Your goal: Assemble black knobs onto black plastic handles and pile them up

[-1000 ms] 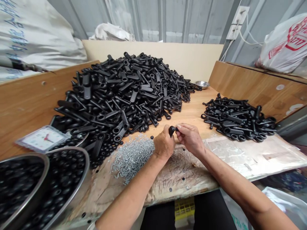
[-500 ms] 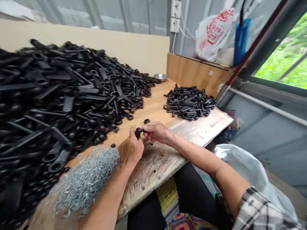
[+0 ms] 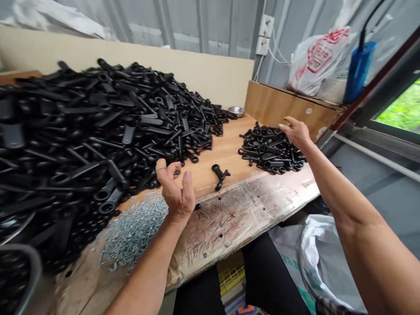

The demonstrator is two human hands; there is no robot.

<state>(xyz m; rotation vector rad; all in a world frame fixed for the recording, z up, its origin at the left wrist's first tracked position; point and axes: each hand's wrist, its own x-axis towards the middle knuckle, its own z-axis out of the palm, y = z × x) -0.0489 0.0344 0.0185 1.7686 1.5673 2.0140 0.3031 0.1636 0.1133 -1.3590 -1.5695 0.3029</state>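
Great heap of black parts (image 3: 131,118) is spreading beyond and leftward of the left hand (image 3: 179,197); a smaller pile of black handles (image 3: 269,148) is lying close by the right hand (image 3: 297,133), and a mound of metal pins (image 3: 136,232) is sitting beside the left wrist. Both hands are hanging loose, thumbs and fingers apart. Lone black piece (image 3: 218,175) is resting on the tabletop (image 3: 236,153) between them, nearer the left.

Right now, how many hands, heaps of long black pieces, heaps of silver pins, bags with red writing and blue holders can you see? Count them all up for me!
Hands: 2, left hand and right hand
Black heaps: 2, big heap and small heap
Silver pin heap: 1
Red-printed bag: 1
Blue holder: 1
Total: 7
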